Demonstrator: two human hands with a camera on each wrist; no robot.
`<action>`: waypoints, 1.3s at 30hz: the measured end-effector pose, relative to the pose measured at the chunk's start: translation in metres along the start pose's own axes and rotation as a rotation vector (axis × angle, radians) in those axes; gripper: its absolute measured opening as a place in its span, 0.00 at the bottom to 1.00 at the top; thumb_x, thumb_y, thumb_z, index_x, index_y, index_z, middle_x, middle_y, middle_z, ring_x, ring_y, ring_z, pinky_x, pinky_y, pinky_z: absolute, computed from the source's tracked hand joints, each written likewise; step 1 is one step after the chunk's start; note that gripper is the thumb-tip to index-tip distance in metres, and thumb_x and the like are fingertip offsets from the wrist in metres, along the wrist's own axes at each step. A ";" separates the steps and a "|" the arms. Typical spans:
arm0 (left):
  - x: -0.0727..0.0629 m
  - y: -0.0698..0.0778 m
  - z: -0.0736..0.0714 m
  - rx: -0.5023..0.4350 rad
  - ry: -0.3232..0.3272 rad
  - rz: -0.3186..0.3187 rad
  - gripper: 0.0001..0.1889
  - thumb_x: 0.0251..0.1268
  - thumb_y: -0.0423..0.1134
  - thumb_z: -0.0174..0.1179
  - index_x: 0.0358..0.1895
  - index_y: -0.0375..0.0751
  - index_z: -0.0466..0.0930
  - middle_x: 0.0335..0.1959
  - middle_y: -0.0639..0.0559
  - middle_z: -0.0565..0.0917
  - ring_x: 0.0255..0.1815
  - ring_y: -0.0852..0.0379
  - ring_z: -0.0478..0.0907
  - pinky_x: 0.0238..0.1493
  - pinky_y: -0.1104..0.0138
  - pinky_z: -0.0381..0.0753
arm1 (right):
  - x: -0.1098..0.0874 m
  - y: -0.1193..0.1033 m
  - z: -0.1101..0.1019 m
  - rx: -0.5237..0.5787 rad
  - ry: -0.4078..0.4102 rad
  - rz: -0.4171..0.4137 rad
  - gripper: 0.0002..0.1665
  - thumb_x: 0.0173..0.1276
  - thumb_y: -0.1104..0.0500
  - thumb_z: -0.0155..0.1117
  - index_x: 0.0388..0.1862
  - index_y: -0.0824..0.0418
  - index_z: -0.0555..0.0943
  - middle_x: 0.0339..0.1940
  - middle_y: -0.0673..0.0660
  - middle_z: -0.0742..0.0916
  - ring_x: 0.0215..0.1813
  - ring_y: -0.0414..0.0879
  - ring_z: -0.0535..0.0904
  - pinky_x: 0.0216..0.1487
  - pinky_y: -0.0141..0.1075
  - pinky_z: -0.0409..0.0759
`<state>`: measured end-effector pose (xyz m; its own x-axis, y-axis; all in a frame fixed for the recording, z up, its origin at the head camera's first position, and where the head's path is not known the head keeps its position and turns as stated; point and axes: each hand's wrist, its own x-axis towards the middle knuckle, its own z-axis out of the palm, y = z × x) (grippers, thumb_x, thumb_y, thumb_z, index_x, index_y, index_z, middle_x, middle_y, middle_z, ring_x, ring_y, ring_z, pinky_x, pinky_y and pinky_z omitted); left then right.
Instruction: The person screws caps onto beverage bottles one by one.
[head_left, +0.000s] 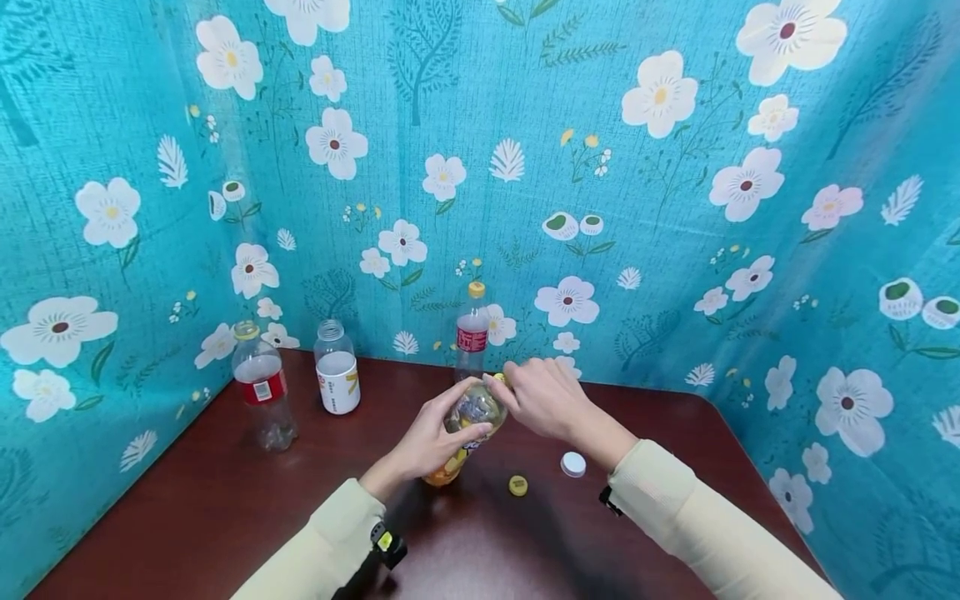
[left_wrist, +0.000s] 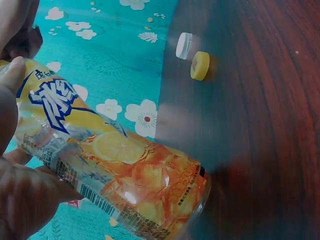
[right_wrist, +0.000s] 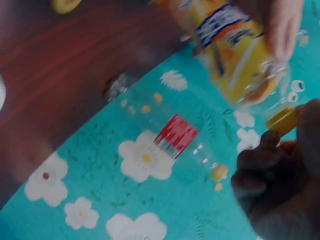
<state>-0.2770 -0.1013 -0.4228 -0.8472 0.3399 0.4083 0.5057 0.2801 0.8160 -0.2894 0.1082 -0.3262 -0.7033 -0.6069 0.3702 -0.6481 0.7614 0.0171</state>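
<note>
A clear plastic drink bottle [left_wrist: 130, 160] with a yellow and orange lemon-print label tilts above the table. My left hand [head_left: 431, 435] grips it round the upper body, thumb across the front. At its mouth, my right hand [head_left: 551, 402] pinches a yellow cap [right_wrist: 282, 120] between thumb and fingers. The bottle's lower end, low in the head view, leans towards me, and its neck points away to the right. Whether the cap is still on the threads cannot be made out.
A red-labelled bottle [head_left: 261, 388] and a white-labelled open bottle [head_left: 339, 379] stand at the back left. Behind my hands stands a yellow-capped bottle [head_left: 472, 337]. A yellow cap [head_left: 518, 485] and a white cap [head_left: 573, 464] lie on the dark table [head_left: 187, 500]. Floral cloth [head_left: 480, 183] hangs around it.
</note>
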 end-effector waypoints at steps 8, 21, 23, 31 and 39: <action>0.000 -0.005 -0.001 -0.001 -0.027 -0.021 0.33 0.68 0.44 0.70 0.74 0.58 0.68 0.58 0.52 0.82 0.51 0.53 0.80 0.52 0.61 0.82 | -0.002 0.014 -0.006 0.263 -0.099 -0.053 0.18 0.81 0.44 0.54 0.34 0.51 0.82 0.18 0.45 0.74 0.21 0.40 0.69 0.22 0.35 0.68; -0.003 0.020 -0.005 -0.052 -0.051 -0.003 0.33 0.69 0.35 0.68 0.75 0.44 0.67 0.60 0.43 0.81 0.52 0.48 0.80 0.52 0.60 0.81 | 0.000 0.028 -0.010 0.483 -0.103 -0.227 0.12 0.77 0.51 0.63 0.52 0.54 0.84 0.25 0.46 0.78 0.25 0.43 0.71 0.27 0.33 0.70; -0.004 0.025 -0.004 -0.065 -0.039 -0.014 0.32 0.68 0.34 0.68 0.74 0.43 0.67 0.59 0.40 0.81 0.51 0.46 0.81 0.51 0.60 0.82 | 0.000 0.024 -0.009 0.473 -0.065 -0.219 0.09 0.76 0.53 0.64 0.49 0.56 0.84 0.22 0.46 0.76 0.22 0.42 0.69 0.25 0.32 0.68; 0.000 0.008 0.003 -0.016 0.038 -0.023 0.33 0.66 0.39 0.71 0.73 0.50 0.69 0.58 0.46 0.82 0.50 0.50 0.80 0.49 0.59 0.82 | 0.000 0.004 -0.010 0.454 -0.007 -0.037 0.11 0.75 0.55 0.66 0.44 0.63 0.84 0.16 0.46 0.75 0.16 0.37 0.65 0.19 0.32 0.64; 0.004 0.005 -0.006 -0.024 0.033 -0.031 0.33 0.65 0.43 0.72 0.71 0.58 0.67 0.60 0.53 0.80 0.53 0.54 0.79 0.51 0.59 0.82 | 0.001 0.003 -0.014 0.473 -0.012 -0.007 0.14 0.76 0.53 0.65 0.52 0.61 0.84 0.23 0.46 0.82 0.24 0.37 0.74 0.27 0.33 0.74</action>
<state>-0.2787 -0.1043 -0.4147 -0.8675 0.3019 0.3955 0.4753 0.2681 0.8380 -0.2878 0.1128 -0.3125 -0.7000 -0.6163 0.3606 -0.7127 0.5718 -0.4062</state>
